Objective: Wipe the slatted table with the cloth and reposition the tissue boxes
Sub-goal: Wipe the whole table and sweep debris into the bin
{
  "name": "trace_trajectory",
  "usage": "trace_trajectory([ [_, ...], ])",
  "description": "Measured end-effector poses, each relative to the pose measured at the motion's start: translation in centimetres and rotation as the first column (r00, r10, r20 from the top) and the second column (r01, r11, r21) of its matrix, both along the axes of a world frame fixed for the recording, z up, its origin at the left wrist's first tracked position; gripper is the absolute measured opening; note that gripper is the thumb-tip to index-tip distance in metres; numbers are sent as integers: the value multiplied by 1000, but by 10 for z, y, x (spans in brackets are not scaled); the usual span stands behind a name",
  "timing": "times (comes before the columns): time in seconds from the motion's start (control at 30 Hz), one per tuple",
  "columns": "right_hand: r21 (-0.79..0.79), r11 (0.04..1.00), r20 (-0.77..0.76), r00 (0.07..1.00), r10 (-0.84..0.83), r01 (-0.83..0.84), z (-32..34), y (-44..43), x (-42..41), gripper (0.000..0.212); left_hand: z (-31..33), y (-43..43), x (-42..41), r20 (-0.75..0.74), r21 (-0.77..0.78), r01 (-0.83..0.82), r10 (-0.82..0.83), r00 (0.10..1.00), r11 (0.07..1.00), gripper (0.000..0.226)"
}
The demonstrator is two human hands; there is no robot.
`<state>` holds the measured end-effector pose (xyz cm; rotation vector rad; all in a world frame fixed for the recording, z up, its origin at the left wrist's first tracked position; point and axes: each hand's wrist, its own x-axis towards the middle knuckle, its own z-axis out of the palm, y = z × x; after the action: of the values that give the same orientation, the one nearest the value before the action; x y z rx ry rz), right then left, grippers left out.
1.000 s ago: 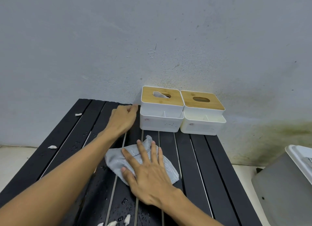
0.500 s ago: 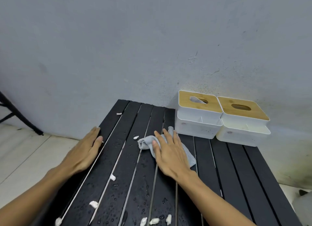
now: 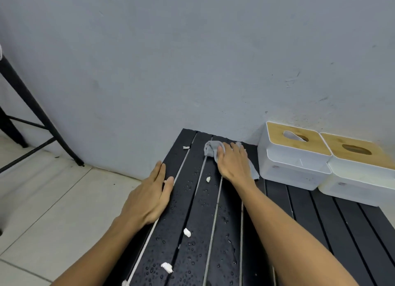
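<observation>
A black slatted table (image 3: 310, 225) carries water drops and several white tissue scraps (image 3: 187, 232). My right hand (image 3: 233, 161) presses flat on a grey cloth (image 3: 210, 147) near the table's far edge, just left of the tissue boxes. My left hand (image 3: 149, 196) rests flat with straight fingers on the table's left edge. Two white tissue boxes with wooden lids stand side by side against the wall: the left tissue box (image 3: 292, 157) shows a tissue in its slot, while the right tissue box (image 3: 361, 170) has an empty-looking slot.
A grey wall (image 3: 192, 61) runs right behind the table. Black metal legs of a stand (image 3: 36, 118) rise at the left over a pale tiled floor (image 3: 42, 200).
My right hand slid the cloth away from me to the table's far edge. My left hand stayed on the left edge, and the view swung left.
</observation>
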<state>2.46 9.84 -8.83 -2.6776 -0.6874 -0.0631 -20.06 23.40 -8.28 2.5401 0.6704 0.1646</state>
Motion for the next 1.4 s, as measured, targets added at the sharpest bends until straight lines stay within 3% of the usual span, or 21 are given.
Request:
trace_trajectory([
  [0.23, 26, 996, -5, 996, -90, 90, -3, 35, 22, 59, 1, -2, 0, 27, 21, 1, -2, 1000, 1000, 68],
  [0.37, 61, 998, 42, 999, -3, 1, 0, 27, 18, 54, 0, -1, 1, 33, 34, 2, -3, 999, 999, 66],
  [0.5, -26, 992, 123, 984, 125, -123, -7, 12, 20, 49, -5, 0, 2, 49, 59, 14, -17, 999, 998, 66],
  [0.63, 72, 982, 158, 974, 164, -177, -4, 35, 29, 36, -6, 1, 2, 50, 55, 14, -17, 999, 998, 65],
  [0.7, 95, 988, 223, 970, 96, -119, -1, 53, 27, 26, -6, 3, 0, 56, 50, 12, -15, 998, 999, 64],
  [0.8, -51, 998, 389, 921, 1, 20, 7, 70, 23, 25, -6, 1, 1, 68, 47, 15, -18, 998, 999, 65],
  [1.07, -119, 987, 439, 897, -48, 111, 19, 115, 18, 21, -11, 1, 2, 96, 45, 0, -4, 995, 999, 65],
  [1.17, -137, 989, 429, 903, 6, 59, 20, 122, 22, 19, -12, 2, 2, 95, 46, 0, -4, 995, 999, 65],
  [1.4, -112, 965, 251, 933, 257, -236, 28, 96, 22, 45, -12, 2, 2, 84, 46, 8, -12, 996, 999, 65],
])
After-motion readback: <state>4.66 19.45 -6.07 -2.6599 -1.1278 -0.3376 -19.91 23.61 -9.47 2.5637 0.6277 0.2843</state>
